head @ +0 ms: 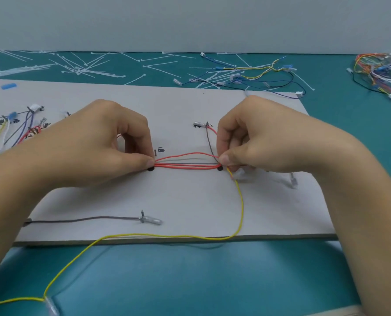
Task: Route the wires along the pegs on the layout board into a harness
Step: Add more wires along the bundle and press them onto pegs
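Left hand (98, 144) pinching red wires (185, 166), right hand (258, 142) pinching them (yellow wire (241, 201) trailing below), layout board (190, 197)

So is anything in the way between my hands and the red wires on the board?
Nothing visible. The left hand and right hand pinch the red wires at either end of their run. The yellow wire trails from under the right hand off the near edge of the board.

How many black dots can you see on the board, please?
2 dots: one at the left hand thumb tip, one at the right hand thumb tip. The hands may hide others.
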